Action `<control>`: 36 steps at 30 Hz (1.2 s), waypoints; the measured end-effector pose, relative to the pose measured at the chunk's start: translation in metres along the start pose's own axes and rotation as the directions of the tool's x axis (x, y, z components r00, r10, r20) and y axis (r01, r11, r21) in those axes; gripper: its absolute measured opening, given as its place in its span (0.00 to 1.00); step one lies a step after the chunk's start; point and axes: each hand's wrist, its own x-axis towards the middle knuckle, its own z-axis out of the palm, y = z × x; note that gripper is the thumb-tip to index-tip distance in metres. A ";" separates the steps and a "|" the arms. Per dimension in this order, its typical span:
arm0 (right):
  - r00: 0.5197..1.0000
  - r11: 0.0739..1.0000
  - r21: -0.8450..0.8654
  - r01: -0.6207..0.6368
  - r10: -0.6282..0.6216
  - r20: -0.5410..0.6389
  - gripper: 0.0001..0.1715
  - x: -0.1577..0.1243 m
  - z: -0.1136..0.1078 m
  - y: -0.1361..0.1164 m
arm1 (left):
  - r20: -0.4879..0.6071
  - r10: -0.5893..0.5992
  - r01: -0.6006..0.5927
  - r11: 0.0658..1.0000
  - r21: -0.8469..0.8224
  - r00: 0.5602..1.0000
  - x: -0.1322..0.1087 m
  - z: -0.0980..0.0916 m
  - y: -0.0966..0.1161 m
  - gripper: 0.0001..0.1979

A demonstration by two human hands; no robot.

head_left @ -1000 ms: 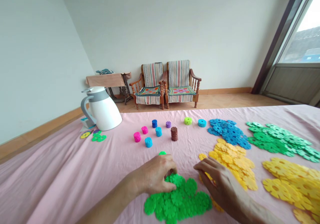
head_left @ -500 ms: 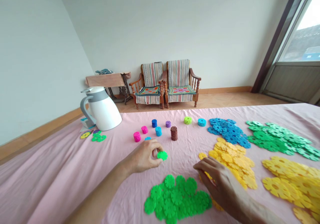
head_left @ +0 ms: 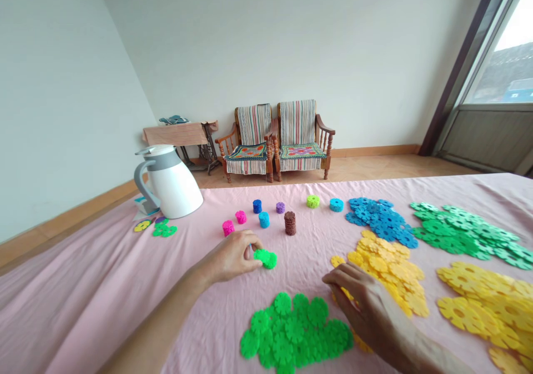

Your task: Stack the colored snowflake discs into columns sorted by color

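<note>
My left hand [head_left: 231,256] is pinched on a bright green snowflake disc [head_left: 262,255] that it sets on a small green stack [head_left: 270,260] on the pink cloth. Below lies a flat pile of bright green discs [head_left: 295,329]. My right hand [head_left: 364,302] rests palm down at the left edge of an orange-yellow disc pile [head_left: 389,268], fingers curled loosely, holding nothing that I can see. Small stacks stand behind my left hand: pink [head_left: 227,228], blue [head_left: 264,219], brown [head_left: 290,223].
A white jug [head_left: 169,180] stands at the back left, with a few loose discs [head_left: 164,230] beside it. Blue [head_left: 381,221], dark green [head_left: 466,234] and yellow [head_left: 487,302] disc piles fill the right. Two wooden armchairs [head_left: 275,140] stand beyond the table.
My left hand picked a green disc from the near pile, carried it up and left, and now presses it onto the small green stack. The right hand has stayed put.
</note>
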 end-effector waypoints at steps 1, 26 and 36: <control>1.000 1.000 -0.001 -0.001 0.001 0.001 0.15 0.000 0.000 0.000 | -0.007 0.000 0.000 1.000 0.007 1.000 -0.001 -0.002 -0.001 0.08; 1.000 1.000 -0.003 0.014 -0.014 -0.023 0.14 0.000 0.001 0.000 | 0.028 -0.026 0.028 0.996 -0.079 0.999 0.000 0.008 -0.003 0.09; 1.000 1.000 -0.008 0.014 -0.014 -0.021 0.15 -0.001 0.000 0.000 | 0.044 -0.035 0.036 0.999 -0.029 0.998 0.000 0.013 0.006 0.12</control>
